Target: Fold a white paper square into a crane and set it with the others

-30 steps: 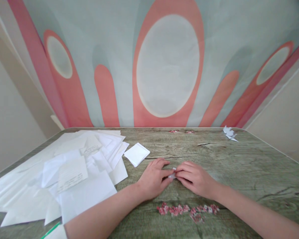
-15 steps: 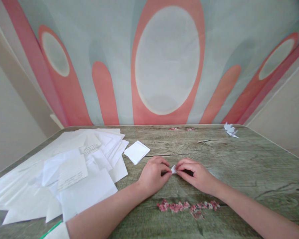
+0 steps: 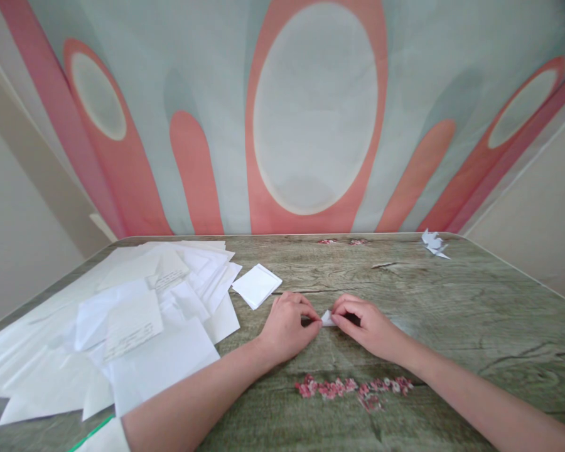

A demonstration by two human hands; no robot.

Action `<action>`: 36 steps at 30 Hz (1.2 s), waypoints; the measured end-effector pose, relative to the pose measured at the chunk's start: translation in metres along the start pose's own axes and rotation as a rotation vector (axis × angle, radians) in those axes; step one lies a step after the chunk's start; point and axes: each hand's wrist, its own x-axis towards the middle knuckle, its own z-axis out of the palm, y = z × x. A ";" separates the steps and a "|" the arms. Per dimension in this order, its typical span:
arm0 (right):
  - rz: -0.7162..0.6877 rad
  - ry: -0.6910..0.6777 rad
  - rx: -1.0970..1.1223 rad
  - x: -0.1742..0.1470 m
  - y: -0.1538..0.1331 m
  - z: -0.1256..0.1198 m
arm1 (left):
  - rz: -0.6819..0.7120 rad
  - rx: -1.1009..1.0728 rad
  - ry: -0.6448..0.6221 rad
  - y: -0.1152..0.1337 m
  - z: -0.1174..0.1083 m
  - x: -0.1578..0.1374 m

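A small folded piece of white paper [image 3: 327, 318] is held low over the wooden table, its top coming to a point. My left hand [image 3: 289, 323] pinches its left end between thumb and fingers. At the other end, my right hand [image 3: 365, 323] grips it the same way. Much of the paper is covered by the fingertips, so its full shape is hidden. Behind my left hand lies a small stack of white paper squares [image 3: 257, 286].
A wide, loose pile of white sheets [image 3: 164, 370] spreads across the table's left side, partly under my left forearm. Folded white paper shapes [image 3: 434, 243] sit at the far right. Pink flower patterns [image 3: 332, 387] mark the wooden tabletop [image 3: 471, 314]. A patterned backdrop [image 3: 315, 113] rises behind.
The fingertips have shifted slightly on the folded paper, and a little more of it shows between them. The whole view has moved a touch.
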 end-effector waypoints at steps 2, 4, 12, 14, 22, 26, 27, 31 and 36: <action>0.008 0.005 -0.014 0.001 -0.001 0.001 | -0.004 0.009 -0.002 0.000 0.000 0.000; 0.009 0.012 -0.030 0.001 -0.001 0.001 | -0.006 0.021 -0.001 0.000 0.000 0.001; 0.016 0.031 -0.070 0.003 0.001 0.003 | -0.006 0.057 0.003 0.000 0.000 0.002; 0.012 0.034 -0.077 0.004 0.001 0.003 | -0.003 0.057 0.000 -0.001 0.001 0.003; 0.012 0.037 -0.100 0.005 0.000 0.003 | 0.003 0.047 -0.006 -0.001 -0.001 0.005; 0.015 0.041 -0.105 0.005 -0.002 0.002 | -0.005 0.021 -0.021 -0.001 -0.002 0.007; 0.014 0.041 -0.105 0.005 -0.002 0.002 | -0.006 0.016 -0.028 -0.001 -0.002 0.008; 0.016 0.042 -0.116 0.006 -0.002 0.003 | -0.009 0.015 -0.031 0.000 -0.003 0.008; 0.014 0.043 -0.114 0.005 0.000 0.004 | -0.014 0.027 -0.017 0.000 -0.003 0.007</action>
